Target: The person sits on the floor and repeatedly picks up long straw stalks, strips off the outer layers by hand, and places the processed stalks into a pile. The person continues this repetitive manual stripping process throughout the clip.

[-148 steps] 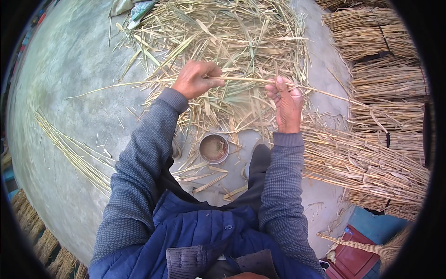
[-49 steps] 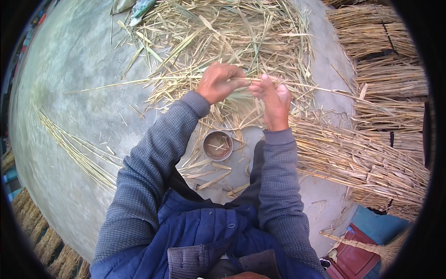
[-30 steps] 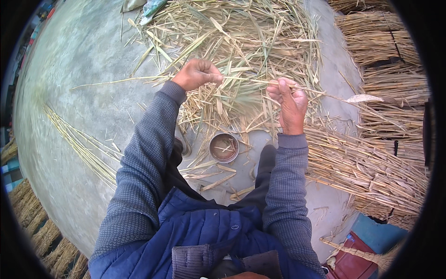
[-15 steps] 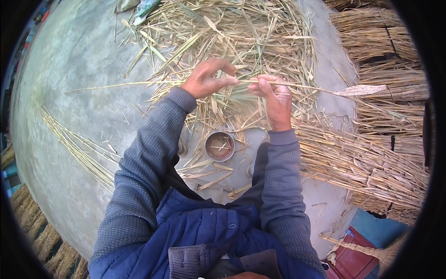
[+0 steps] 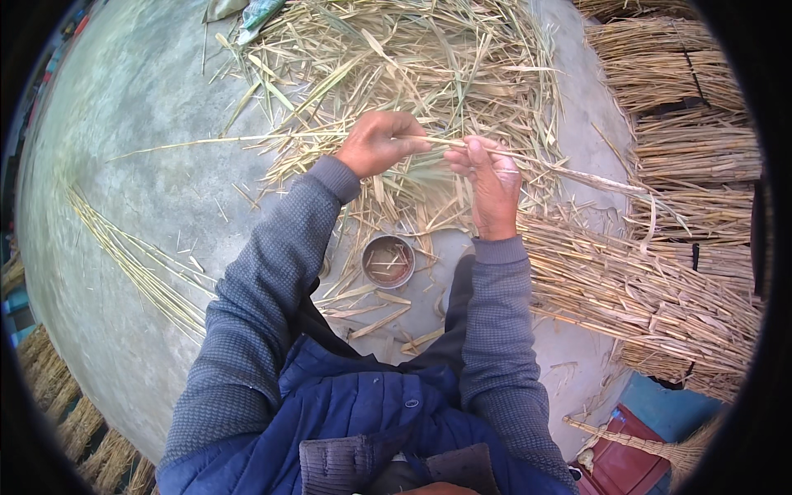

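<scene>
My left hand (image 5: 378,142) and my right hand (image 5: 490,177) are close together, both pinching one long dry straw stalk (image 5: 214,143) that runs level from far left to right across the view. The fingers of both hands are closed on the stalk above a loose heap of dry straw and leaves (image 5: 412,66) on the concrete floor (image 5: 132,165). A small round metal tin (image 5: 388,261) stands on the floor just below my hands, between my arms.
Tied bundles of straw (image 5: 685,148) are stacked on the right, with a laid row of stalks (image 5: 635,289) nearer me. A thin line of cleaned stalks (image 5: 140,264) lies on the left floor. A red object (image 5: 619,462) sits at lower right.
My hands spread apart along the stalk a second ago, then came back together. The stalk's leafy end on the right has dropped out of its raised position.
</scene>
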A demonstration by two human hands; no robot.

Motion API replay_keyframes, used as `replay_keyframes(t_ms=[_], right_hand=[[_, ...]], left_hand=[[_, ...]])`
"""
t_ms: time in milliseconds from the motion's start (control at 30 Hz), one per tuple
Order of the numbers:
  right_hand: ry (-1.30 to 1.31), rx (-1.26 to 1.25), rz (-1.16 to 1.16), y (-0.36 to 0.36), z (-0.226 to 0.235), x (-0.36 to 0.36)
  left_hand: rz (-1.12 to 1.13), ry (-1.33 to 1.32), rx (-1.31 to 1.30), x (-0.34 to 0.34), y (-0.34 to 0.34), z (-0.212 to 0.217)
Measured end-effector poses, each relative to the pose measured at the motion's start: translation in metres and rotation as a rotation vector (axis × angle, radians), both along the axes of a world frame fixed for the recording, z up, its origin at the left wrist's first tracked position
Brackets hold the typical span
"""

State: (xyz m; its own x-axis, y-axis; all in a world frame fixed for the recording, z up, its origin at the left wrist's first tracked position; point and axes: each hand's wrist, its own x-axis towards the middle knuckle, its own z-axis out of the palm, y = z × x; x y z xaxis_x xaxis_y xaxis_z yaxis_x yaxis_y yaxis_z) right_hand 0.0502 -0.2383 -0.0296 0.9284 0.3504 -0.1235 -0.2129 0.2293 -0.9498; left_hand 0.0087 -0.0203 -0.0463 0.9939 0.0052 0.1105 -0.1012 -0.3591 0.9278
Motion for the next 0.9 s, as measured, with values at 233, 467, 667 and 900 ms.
replay_keyframes(t_ms=[233, 467, 667, 900], right_hand=[[0.045, 0.027, -0.032, 0.003, -0.001, -0.004], [0.139, -0.043, -0.181, -0.015, -0.013, 0.008], [0.087, -0.039, -0.191, -0.018, -0.009, 0.010], [0.067, 0.007, -0.088, -0.001, -0.012, 0.005]], left_hand=[[0.136, 0.189, -0.238, -0.001, -0.005, 0.002], [0.495, -0.073, -0.495, -0.001, 0.060, 0.016], [0.388, -0.225, 0.716, -0.011, 0.062, -0.003], [-0.024, -0.119, 0.344, 0.005, -0.007, 0.007]])
